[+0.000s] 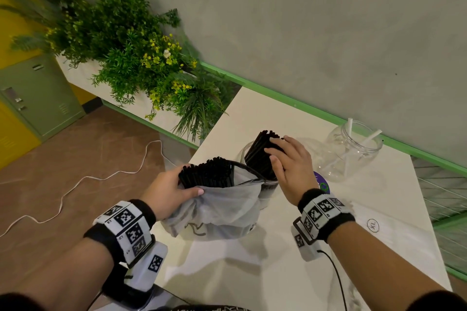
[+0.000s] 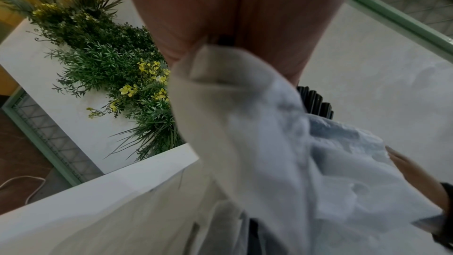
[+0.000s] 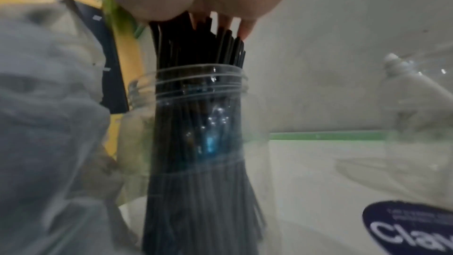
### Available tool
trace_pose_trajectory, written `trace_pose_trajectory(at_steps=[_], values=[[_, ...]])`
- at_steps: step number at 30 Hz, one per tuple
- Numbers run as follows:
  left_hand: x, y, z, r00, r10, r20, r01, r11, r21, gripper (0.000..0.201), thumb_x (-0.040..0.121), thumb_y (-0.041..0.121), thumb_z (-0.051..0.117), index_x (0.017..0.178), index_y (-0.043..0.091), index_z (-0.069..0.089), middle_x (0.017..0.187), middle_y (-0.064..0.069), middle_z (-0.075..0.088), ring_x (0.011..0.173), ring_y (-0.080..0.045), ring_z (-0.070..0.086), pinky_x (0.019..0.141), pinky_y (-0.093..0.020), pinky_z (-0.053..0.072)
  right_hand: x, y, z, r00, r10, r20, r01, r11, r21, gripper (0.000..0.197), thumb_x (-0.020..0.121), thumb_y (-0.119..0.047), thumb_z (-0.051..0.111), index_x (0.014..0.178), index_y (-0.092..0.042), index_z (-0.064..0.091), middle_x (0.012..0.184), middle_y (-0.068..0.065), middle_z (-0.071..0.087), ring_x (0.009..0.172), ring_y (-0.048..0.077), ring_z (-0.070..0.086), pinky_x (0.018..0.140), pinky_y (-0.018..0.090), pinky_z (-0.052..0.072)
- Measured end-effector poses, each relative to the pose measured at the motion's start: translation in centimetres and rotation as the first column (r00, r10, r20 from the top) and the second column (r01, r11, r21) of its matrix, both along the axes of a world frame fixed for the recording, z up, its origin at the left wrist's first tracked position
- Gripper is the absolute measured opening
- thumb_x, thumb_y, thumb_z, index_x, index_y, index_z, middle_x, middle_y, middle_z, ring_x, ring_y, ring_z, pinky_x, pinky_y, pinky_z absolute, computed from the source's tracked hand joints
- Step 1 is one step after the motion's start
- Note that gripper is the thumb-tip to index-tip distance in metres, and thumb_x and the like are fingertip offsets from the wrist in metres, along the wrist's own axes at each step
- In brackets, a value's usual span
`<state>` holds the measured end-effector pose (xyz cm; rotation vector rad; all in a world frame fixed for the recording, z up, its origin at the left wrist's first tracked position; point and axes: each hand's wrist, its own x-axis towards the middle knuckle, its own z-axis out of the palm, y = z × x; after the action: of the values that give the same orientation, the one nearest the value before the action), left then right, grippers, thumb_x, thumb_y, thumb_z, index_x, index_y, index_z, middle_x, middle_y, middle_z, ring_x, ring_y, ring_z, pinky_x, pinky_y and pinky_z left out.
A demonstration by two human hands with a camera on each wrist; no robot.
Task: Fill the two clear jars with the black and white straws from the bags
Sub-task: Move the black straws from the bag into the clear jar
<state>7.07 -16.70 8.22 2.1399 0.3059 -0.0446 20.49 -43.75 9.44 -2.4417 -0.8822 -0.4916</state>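
Observation:
A translucent grey bag (image 1: 222,212) stands on the white table (image 1: 265,272), with black straws (image 1: 207,171) sticking out of its mouth. My left hand (image 1: 177,184) grips the bag's upper edge and the straws through it; the left wrist view shows the bag (image 2: 269,143) bunched under the palm. Just behind stands a clear jar (image 1: 243,153) holding a bundle of black straws (image 1: 260,151). My right hand (image 1: 278,154) holds that bundle near its top, fingers over it and thumb on the near side. The second clear jar (image 1: 353,149) at the back right holds a few white straws.
A dark round label (image 1: 322,184) lies between the jars. Flat clear plastic marked XL (image 1: 373,225) lies at the right. The table's left edge drops to a brown floor with a white cable (image 1: 75,184). A planter of green plants (image 1: 141,63) stands at the back left.

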Motion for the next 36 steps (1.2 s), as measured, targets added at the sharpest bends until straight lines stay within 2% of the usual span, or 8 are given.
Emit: trace_pose_trajectory(at_steps=[4, 11, 15, 21, 26, 29, 33, 36], values=[[0.1, -0.3, 0.0, 1.000, 0.003, 0.011, -0.003, 1.000, -0.011, 0.038, 0.077, 0.027, 0.077, 0.111, 0.027, 0.060, 0.101, 0.008, 0.069, 0.095, -0.009, 0.062, 0.073, -0.018, 0.045, 0.7, 0.2, 1.0, 0.991, 0.068, -0.118, -0.090, 0.977, -0.193, 0.073, 0.092, -0.069, 0.011, 0.140, -0.027, 0.046, 0.153, -0.010, 0.032, 0.145, 0.019, 0.016, 0.114, 0.044, 0.017], [0.3, -0.2, 0.0, 1.000, 0.010, 0.006, -0.010, 1.000, -0.009, 0.040, 0.076, 0.029, 0.077, 0.112, 0.025, 0.061, 0.101, 0.007, 0.069, 0.094, -0.011, 0.063, 0.074, -0.021, 0.046, 3.4, 3.1, 2.3, 0.991, -0.022, -0.132, -0.033, 0.915, -0.403, 0.079, 0.084, -0.067, 0.048, 0.150, -0.038, 0.014, 0.160, -0.005, 0.010, 0.146, 0.027, 0.010, 0.114, 0.049, 0.019], [0.3, -0.1, 0.0, 1.000, 0.013, 0.012, -0.013, 1.000, -0.010, 0.039, 0.077, 0.028, 0.077, 0.111, 0.028, 0.060, 0.100, 0.009, 0.069, 0.094, -0.010, 0.063, 0.072, -0.017, 0.045, 4.3, 3.6, 2.2, 0.974, -0.070, -0.215, -0.020, 0.919, -0.394, 0.058, 0.088, -0.057, 0.054, 0.138, -0.033, 0.038, 0.135, -0.003, 0.047, 0.120, 0.026, 0.045, 0.093, 0.041, 0.047], [0.3, 0.2, -0.1, 1.000, 0.024, 0.006, -0.024, 0.999, -0.029, 0.041, 0.076, 0.027, 0.078, 0.113, 0.027, 0.059, 0.104, 0.007, 0.069, 0.097, -0.012, 0.063, 0.080, -0.027, 0.049, 4.7, 3.8, 3.7, 0.990, 0.008, -0.144, -0.013, 0.999, -0.036, 0.034, 0.089, -0.044, 0.060, 0.117, -0.025, 0.060, 0.105, -0.003, 0.060, 0.099, 0.020, 0.052, 0.083, 0.034, 0.045], [0.5, 0.3, 0.1, 1.000, 0.012, 0.002, -0.012, 0.999, -0.041, 0.036, 0.077, 0.026, 0.077, 0.108, 0.027, 0.058, 0.102, 0.007, 0.068, 0.096, -0.011, 0.062, 0.078, -0.024, 0.048, 5.9, 2.9, 3.2, 0.980, 0.001, -0.201, -0.053, 0.966, -0.253, 0.042, 0.091, -0.047, 0.056, 0.128, -0.027, 0.054, 0.117, 0.000, 0.058, 0.107, 0.024, 0.048, 0.095, 0.041, 0.041], [0.5, 0.4, 0.1, 1.000, 0.006, -0.001, -0.006, 0.999, -0.031, 0.036, 0.077, 0.027, 0.077, 0.109, 0.027, 0.058, 0.102, 0.007, 0.068, 0.096, -0.011, 0.062, 0.079, -0.024, 0.048, 5.9, 2.6, 3.5, 0.965, -0.006, -0.260, -0.035, 0.987, -0.156, 0.043, 0.094, -0.050, 0.048, 0.128, -0.024, 0.055, 0.116, 0.000, 0.059, 0.109, 0.023, 0.048, 0.098, 0.039, 0.040], [0.4, 0.7, -0.2, 0.999, 0.032, -0.013, -0.033, 0.998, -0.049, 0.040, 0.076, 0.028, 0.078, 0.112, 0.024, 0.061, 0.104, 0.005, 0.069, 0.099, -0.014, 0.063, 0.088, -0.037, 0.050, 4.7, 1.5, 4.5, 0.991, 0.050, -0.126, -0.058, 0.997, -0.056, 0.050, 0.093, -0.054, 0.038, 0.129, -0.024, 0.054, 0.122, -0.001, 0.056, 0.114, 0.020, 0.046, 0.100, 0.036, 0.037], [0.5, 0.8, -0.4, 0.999, 0.034, -0.008, -0.034, 0.998, -0.049, 0.038, 0.075, 0.028, 0.078, 0.110, 0.024, 0.061, 0.103, 0.004, 0.070, 0.098, -0.014, 0.064, 0.089, -0.040, 0.051, 3.4, 1.0, 3.8, 0.986, 0.166, 0.022, -0.153, 0.947, -0.283, 0.053, 0.091, -0.059, 0.040, 0.135, -0.029, 0.047, 0.137, 0.001, 0.047, 0.126, 0.027, 0.039, 0.103, 0.050, 0.037]])
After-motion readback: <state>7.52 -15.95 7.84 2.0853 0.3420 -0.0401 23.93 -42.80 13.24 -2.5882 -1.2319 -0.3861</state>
